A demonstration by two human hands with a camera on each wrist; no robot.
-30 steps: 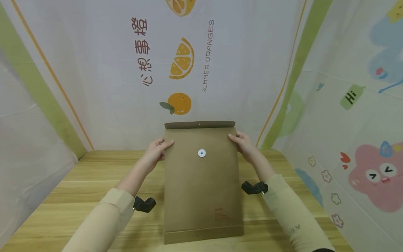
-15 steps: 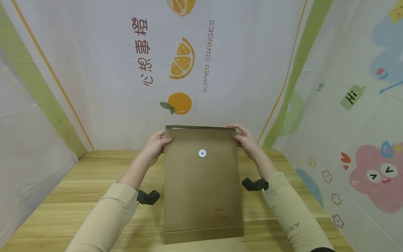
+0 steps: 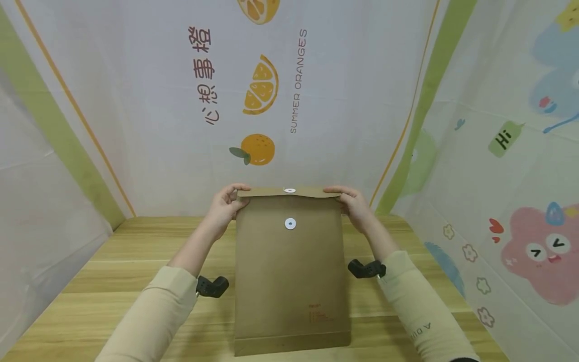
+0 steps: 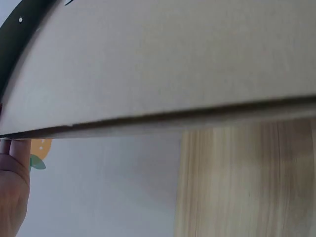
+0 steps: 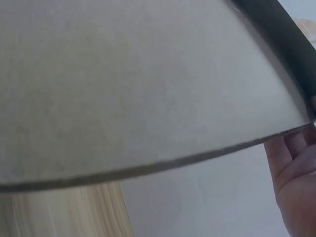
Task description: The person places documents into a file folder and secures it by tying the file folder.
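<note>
A brown kraft-paper document envelope is held up at its top, its lower end near the table's front. Its top flap is folded forward and bears a white button disc; a second disc sits on the front below. My left hand grips the top left corner, fingers over the flap and thumb at the front. At the top right corner my right hand grips likewise, fingers on the flap. Both wrist views show the envelope's broad face, with each hand partly visible at its edge.
The wood-grain table extends to both sides of the envelope. Behind it hangs a white printed curtain with orange drawings, and another patterned curtain borders the right. A black wrist mount juts from the left sleeve.
The flap has turned from standing up at the back to folded forward over the top edge, bringing its disc into view. The fingers of both hands have moved onto it.
</note>
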